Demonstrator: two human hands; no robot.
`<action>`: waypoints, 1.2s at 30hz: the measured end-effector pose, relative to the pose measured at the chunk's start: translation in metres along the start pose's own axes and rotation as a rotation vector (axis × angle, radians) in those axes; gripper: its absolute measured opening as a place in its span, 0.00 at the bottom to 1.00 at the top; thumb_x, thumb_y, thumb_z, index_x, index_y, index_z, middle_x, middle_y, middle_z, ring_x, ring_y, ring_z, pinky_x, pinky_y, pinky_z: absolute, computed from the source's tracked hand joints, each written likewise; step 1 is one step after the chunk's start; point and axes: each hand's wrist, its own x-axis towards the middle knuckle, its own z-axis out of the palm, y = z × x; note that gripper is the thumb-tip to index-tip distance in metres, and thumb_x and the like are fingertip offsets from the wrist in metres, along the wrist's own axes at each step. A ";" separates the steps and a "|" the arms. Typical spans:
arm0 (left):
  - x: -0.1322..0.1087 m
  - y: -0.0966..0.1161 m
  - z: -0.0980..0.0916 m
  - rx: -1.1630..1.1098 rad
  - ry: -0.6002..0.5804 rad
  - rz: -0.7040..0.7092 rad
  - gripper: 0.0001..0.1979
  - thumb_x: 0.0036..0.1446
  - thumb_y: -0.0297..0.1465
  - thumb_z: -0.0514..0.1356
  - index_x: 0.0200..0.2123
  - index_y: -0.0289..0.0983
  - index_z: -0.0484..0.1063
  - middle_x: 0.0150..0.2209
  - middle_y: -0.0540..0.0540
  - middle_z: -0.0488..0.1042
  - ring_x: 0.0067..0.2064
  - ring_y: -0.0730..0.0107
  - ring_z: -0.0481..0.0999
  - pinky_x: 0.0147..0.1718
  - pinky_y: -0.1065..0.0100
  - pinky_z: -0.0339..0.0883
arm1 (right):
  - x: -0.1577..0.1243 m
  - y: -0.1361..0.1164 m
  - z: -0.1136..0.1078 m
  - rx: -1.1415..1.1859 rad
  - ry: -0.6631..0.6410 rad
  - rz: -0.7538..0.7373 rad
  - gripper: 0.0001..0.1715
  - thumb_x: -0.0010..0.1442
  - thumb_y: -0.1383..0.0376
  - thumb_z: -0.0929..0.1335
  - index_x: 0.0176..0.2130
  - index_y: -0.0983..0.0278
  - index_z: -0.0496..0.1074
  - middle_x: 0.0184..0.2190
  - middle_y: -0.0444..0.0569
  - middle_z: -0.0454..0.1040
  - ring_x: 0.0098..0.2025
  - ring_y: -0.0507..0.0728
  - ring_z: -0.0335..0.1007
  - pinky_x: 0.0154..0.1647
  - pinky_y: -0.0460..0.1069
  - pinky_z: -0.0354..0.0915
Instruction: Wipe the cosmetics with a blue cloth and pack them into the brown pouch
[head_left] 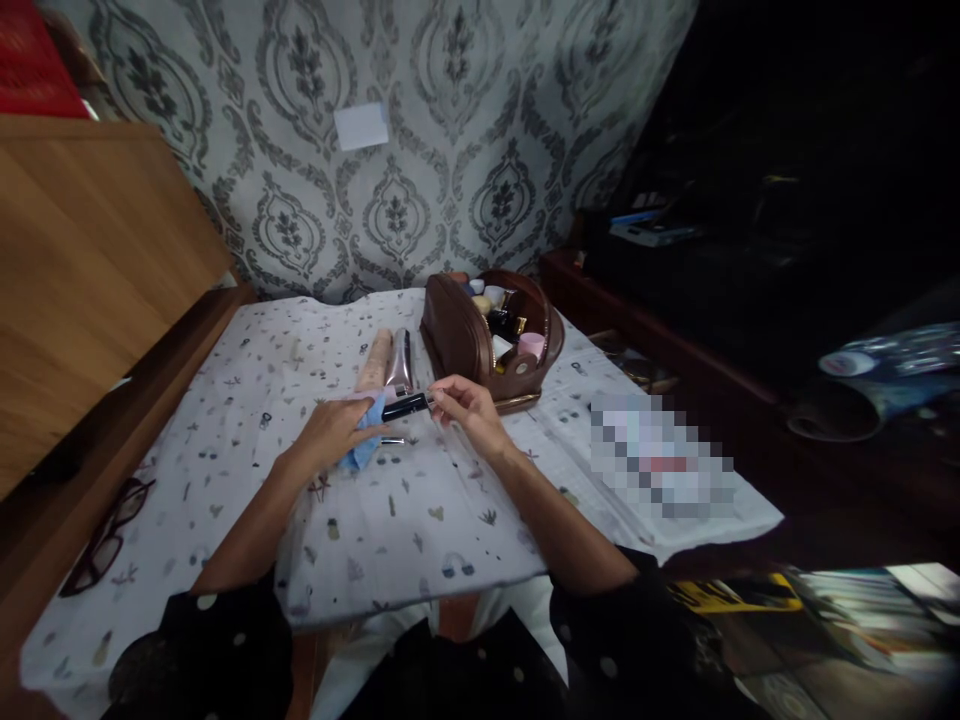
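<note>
My left hand is closed around a light blue cloth, which is against one end of a small dark cosmetic tube. The fingers of my right hand pinch the tube's other, silvery end. Just below the tube, a slim silvery piece shows beside the cloth; I cannot tell what it is. Behind my hands lie a beige tube and a shiny mauve tube, side by side. To their right stands a brown cosmetic bag, unzipped, with several small containers inside.
A white cloth with small printed figures covers the table. Eyeglasses lie at the left edge. A wooden cabinet stands to the left and a patterned wall behind. A plastic bottle is at the far right.
</note>
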 end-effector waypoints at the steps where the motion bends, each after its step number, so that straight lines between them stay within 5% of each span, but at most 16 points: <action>1: 0.000 -0.002 0.002 0.010 0.000 0.006 0.21 0.65 0.51 0.52 0.33 0.40 0.68 0.33 0.46 0.78 0.35 0.59 0.78 0.31 0.67 0.61 | 0.000 0.001 0.000 0.009 0.005 0.028 0.29 0.47 0.44 0.77 0.35 0.63 0.73 0.22 0.41 0.73 0.20 0.49 0.65 0.19 0.44 0.58; 5: -0.001 -0.006 0.007 0.026 0.049 0.032 0.21 0.66 0.50 0.51 0.33 0.39 0.69 0.34 0.45 0.78 0.36 0.59 0.78 0.33 0.67 0.63 | 0.003 0.008 0.001 0.014 0.027 0.110 0.31 0.45 0.41 0.76 0.29 0.63 0.68 0.18 0.39 0.70 0.16 0.46 0.57 0.15 0.43 0.52; 13: -0.004 0.000 0.004 -0.156 0.144 -0.008 0.27 0.68 0.49 0.44 0.27 0.40 0.70 0.28 0.45 0.76 0.33 0.62 0.76 0.34 0.66 0.63 | 0.002 0.010 0.000 0.052 -0.005 0.110 0.30 0.45 0.44 0.78 0.28 0.64 0.68 0.20 0.40 0.72 0.17 0.47 0.62 0.17 0.43 0.56; 19: -0.003 -0.005 0.000 -0.296 0.078 -0.069 0.29 0.65 0.51 0.45 0.18 0.40 0.59 0.21 0.49 0.67 0.26 0.67 0.68 0.29 0.67 0.58 | 0.002 0.010 -0.001 0.048 -0.017 0.093 0.29 0.46 0.45 0.78 0.31 0.64 0.69 0.22 0.41 0.73 0.20 0.48 0.66 0.19 0.43 0.58; 27: -0.005 -0.016 -0.010 -0.590 0.016 -0.140 0.26 0.60 0.54 0.52 0.22 0.38 0.61 0.22 0.52 0.65 0.27 0.69 0.67 0.28 0.69 0.60 | 0.002 0.007 0.000 0.085 -0.095 0.017 0.26 0.48 0.47 0.78 0.35 0.64 0.73 0.26 0.42 0.73 0.26 0.49 0.69 0.26 0.45 0.63; 31: -0.003 -0.024 -0.012 -0.522 0.129 -0.180 0.22 0.58 0.53 0.54 0.26 0.39 0.64 0.25 0.52 0.67 0.30 0.66 0.70 0.32 0.67 0.64 | 0.000 0.003 0.000 0.058 -0.119 -0.029 0.24 0.50 0.49 0.78 0.36 0.64 0.74 0.27 0.43 0.74 0.29 0.50 0.68 0.31 0.47 0.66; 36: -0.002 -0.013 -0.017 -0.443 0.365 -0.275 0.21 0.60 0.49 0.54 0.45 0.38 0.69 0.35 0.49 0.74 0.37 0.63 0.74 0.41 0.64 0.68 | -0.001 0.001 0.001 0.050 -0.127 -0.031 0.22 0.50 0.50 0.78 0.34 0.63 0.76 0.26 0.43 0.74 0.28 0.50 0.68 0.33 0.47 0.67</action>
